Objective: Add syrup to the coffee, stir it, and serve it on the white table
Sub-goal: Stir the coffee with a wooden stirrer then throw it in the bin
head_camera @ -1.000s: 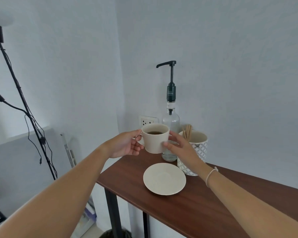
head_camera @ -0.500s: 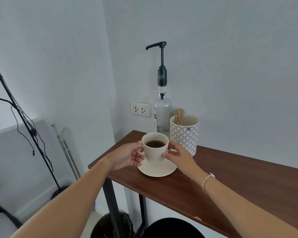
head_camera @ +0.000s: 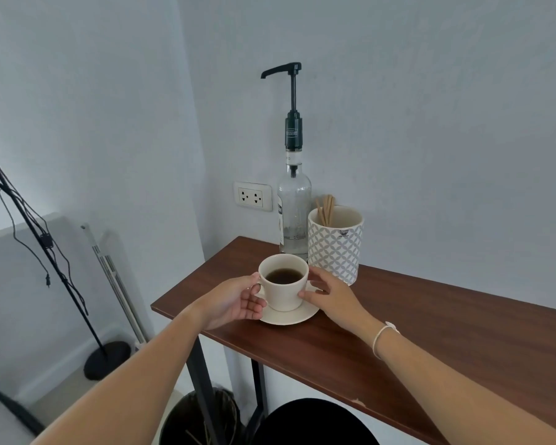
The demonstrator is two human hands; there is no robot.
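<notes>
A cream cup (head_camera: 283,292) of dark coffee stands on a cream saucer (head_camera: 297,315) near the left end of a brown wooden table (head_camera: 414,332). My left hand (head_camera: 233,303) holds the cup's handle on its left side. My right hand (head_camera: 329,295) rests fingertips against the cup's right side. Behind the cup stands a clear glass syrup bottle (head_camera: 294,203) with a tall black pump whose spout points left. To the bottle's right a patterned white jar (head_camera: 336,247) holds several wooden stir sticks (head_camera: 325,208).
Grey walls meet in a corner behind the table, with a double socket (head_camera: 252,196) on the wall. A black lamp stand (head_camera: 45,245) with cables rises at the left. A dark bin (head_camera: 203,419) and a round black stool (head_camera: 315,423) sit under the table's front edge.
The cup was held up in front of the bottle a second ago; both hands lowered it onto the saucer, where it now rests. My view has tilted down and moved closer.
</notes>
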